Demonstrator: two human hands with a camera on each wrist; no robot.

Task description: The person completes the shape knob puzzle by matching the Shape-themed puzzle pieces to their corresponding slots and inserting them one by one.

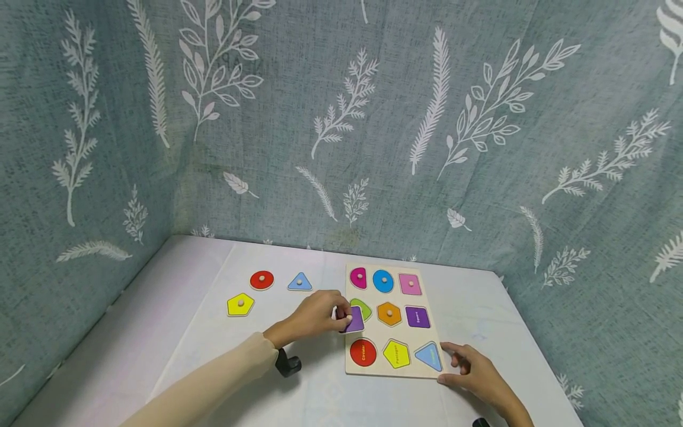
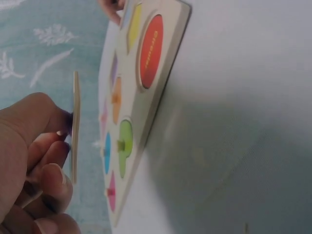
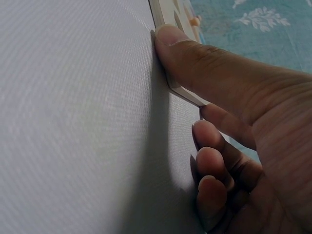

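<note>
My left hand (image 1: pixel 320 313) pinches a purple square puzzle piece (image 1: pixel 356 318) by its small knob, over the left edge of a wooden shape puzzle board (image 1: pixel 381 333). The piece is held tilted, partly overlapping the green piece (image 1: pixel 363 307) in the head view; the left wrist view shows it edge-on and raised. A printed purple square recess (image 1: pixel 417 316) lies bare at the board's right side. My right hand (image 1: pixel 477 375) holds the board's near right corner, thumb (image 3: pixel 178 44) on the near edge and index finger round the side, other fingers curled.
Left of the board lie a red round piece (image 1: pixel 262 280), a blue triangle (image 1: pixel 300 282) and a yellow pentagon (image 1: pixel 241 305). Knobbed pieces, including an orange hexagon (image 1: pixel 389 314), sit in the board. Its near row shows bare recesses. A patterned curtain (image 1: pixel 341 118) surrounds the white table.
</note>
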